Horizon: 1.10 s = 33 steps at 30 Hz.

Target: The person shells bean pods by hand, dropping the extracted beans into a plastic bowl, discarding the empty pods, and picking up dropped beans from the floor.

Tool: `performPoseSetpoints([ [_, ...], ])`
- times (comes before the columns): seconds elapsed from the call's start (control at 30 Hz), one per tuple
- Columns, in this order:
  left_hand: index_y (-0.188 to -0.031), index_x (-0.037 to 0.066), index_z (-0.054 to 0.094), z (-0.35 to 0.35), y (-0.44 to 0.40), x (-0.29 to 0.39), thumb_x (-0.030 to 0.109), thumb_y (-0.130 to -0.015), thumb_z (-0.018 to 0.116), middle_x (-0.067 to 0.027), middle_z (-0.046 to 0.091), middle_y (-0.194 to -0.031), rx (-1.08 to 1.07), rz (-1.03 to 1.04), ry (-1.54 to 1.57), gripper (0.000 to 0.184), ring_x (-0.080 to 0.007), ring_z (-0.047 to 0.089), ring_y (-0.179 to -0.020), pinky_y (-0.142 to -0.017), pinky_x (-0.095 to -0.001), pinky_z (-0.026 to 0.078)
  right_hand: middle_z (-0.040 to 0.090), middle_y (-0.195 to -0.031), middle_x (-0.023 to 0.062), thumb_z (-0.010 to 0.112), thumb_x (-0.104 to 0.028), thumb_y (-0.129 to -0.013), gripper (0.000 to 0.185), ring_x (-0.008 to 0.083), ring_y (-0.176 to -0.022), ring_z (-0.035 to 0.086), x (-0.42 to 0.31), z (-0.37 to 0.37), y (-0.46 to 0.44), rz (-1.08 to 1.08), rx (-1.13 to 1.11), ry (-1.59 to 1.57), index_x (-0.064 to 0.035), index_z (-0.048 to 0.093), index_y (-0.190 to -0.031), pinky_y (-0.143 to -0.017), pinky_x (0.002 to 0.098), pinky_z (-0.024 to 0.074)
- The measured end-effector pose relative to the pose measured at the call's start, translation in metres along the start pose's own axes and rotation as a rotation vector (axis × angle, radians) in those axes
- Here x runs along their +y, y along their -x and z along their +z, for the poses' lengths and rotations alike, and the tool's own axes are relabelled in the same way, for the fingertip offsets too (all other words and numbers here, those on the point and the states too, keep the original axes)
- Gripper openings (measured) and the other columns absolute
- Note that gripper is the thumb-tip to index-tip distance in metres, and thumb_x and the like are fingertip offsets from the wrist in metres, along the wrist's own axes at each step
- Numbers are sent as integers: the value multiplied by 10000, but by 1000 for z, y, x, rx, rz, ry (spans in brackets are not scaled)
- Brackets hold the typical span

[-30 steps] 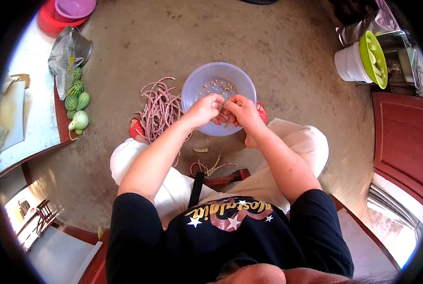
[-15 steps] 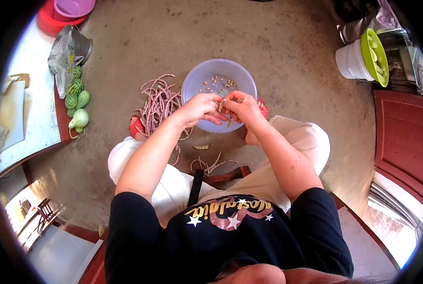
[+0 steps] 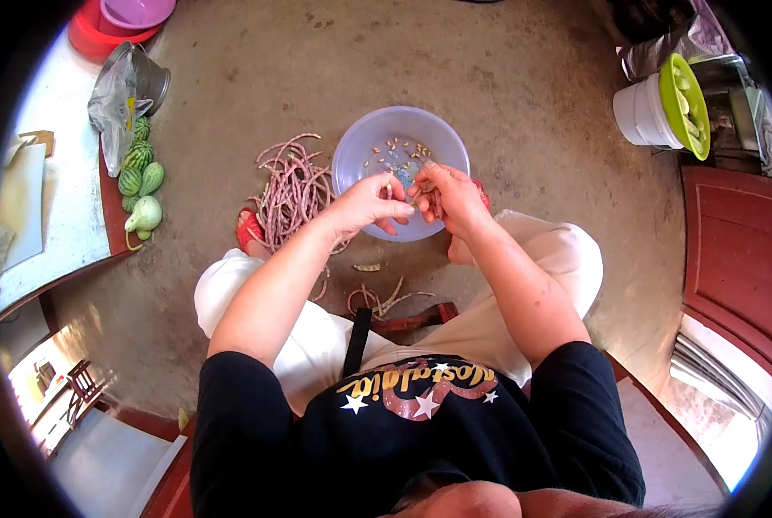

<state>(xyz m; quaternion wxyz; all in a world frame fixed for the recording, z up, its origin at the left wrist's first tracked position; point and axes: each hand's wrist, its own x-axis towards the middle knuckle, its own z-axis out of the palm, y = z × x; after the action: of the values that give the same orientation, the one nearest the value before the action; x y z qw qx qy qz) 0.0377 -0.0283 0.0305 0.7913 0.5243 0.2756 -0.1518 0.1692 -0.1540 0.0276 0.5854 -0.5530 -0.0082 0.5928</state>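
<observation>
In the head camera's view, I see a person seated low, both bare hands held over a pale lilac plastic basin (image 3: 357, 145) on the concrete floor (image 3: 533, 95). The left hand (image 3: 370, 205) has its fingers loosely parted, the thumb standing off from them. The right hand (image 3: 453, 202) is just beside it, fingers bent inward; whether they pinch a bit of pod, I cannot tell, it is too small. Beneath, shelled beans (image 3: 420, 153) lie scattered over the basin's bottom, several toward the far side. A tangled heap of purple long beans (image 3: 293, 190) lies just left of the basin, close against a red sandal (image 3: 247, 226). Nearer the person, a short pod piece (image 3: 367, 268) lies alone, and a few loose long beans (image 3: 392, 302) curl beside a red wooden bar (image 3: 412, 323). Over on the left, small striped watermelons (image 3: 137, 156) and a pale green gourd (image 3: 147, 212) line the white-topped table (image 3: 62, 268); well to the right stands a white bucket (image 3: 639, 117) with a lime-green basin (image 3: 702, 129) against its top
</observation>
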Motion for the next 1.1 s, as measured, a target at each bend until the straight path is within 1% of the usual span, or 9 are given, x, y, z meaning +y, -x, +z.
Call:
performPoseSetpoints([
  [0.17, -920, 34, 479, 3, 0, -8, 64, -810, 574, -97, 578, -843, 1, 56, 35, 149, -166, 611, -716, -592, -272, 506, 579, -751, 128, 451, -226, -902, 243, 136, -477, 498, 3, 0, -3, -35, 12, -53, 10, 504, -877, -373, 248, 392],
  [0.4, -939, 7, 523, -1, 0, -10, 47, -796, 540, -101, 575, -825, 87, -12, 159, 149, -181, 599, -701, -586, -285, 508, 574, -757, 129, 450, -212, -900, 235, 138, -476, 490, 3, 3, -1, -66, -8, 8, 19, 496, -892, -380, 257, 385],
  [0.47, -933, 6, 525, 0, -2, -9, 45, -787, 543, -102, 575, -823, 116, 9, 148, 153, -182, 597, -700, -580, -289, 509, 554, -669, 97, 466, -184, -872, 188, 130, -447, 482, 0, 7, 0, -88, -12, -40, 4, 479, -875, -369, 247, 374],
  [0.67, -871, 29, 513, 3, -2, -8, 55, -777, 561, -70, 565, -772, 156, -74, 309, 109, -158, 574, -653, -560, -277, 493, 529, -594, 79, 480, -178, -852, 172, 128, -438, 481, 11, 0, -3, 1, 27, 3, -8, 488, -869, -372, 248, 376],
  [0.73, -830, 43, 506, 3, -6, -11, 39, -760, 568, -46, 544, -729, 236, -65, 252, 94, -140, 558, -632, -538, -272, 480, 528, -591, 75, 485, -183, -850, 166, 126, -439, 482, 11, 0, -3, -5, 22, 19, -18, 493, -868, -371, 245, 372],
  [0.87, -804, 51, 496, 4, -11, -12, 34, -746, 576, -18, 515, -692, 230, 35, 87, 101, -113, 536, -618, -536, -255, 462, 547, -624, 52, 490, -194, -874, 151, 103, -444, 468, 7, 3, -3, -27, 72, 139, -47, 521, -863, -393, 222, 361],
  [0.93, -783, 59, 490, 4, -12, -16, 40, -746, 579, 8, 486, -672, 301, 272, -282, 99, -78, 500, -610, -539, -223, 425, 532, -603, 44, 500, -195, -862, 148, 102, -445, 468, 7, 5, -3, -87, 95, 176, -49, 520, -860, -391, 224, 358],
  [1.07, -772, 66, 488, 13, -4, -7, 54, -755, 586, 24, 467, -671, 384, 334, -426, 100, -55, 458, -598, -534, -204, 387, 530, -597, 28, 513, -204, -855, 165, 93, -454, 461, 11, 0, -5, -171, 98, 332, -40, 523, -869, -399, 225, 355],
  [1.1, -761, 54, 488, 14, -4, -6, 70, -748, 593, -1, 488, -660, 407, 369, -440, 108, -78, 460, -596, -545, -226, 393, 530, -597, 28, 513, -204, -855, 165, 93, -454, 461, 11, 2, -5, -171, 96, 332, -40, 523, -869, -399, 225, 355],
])
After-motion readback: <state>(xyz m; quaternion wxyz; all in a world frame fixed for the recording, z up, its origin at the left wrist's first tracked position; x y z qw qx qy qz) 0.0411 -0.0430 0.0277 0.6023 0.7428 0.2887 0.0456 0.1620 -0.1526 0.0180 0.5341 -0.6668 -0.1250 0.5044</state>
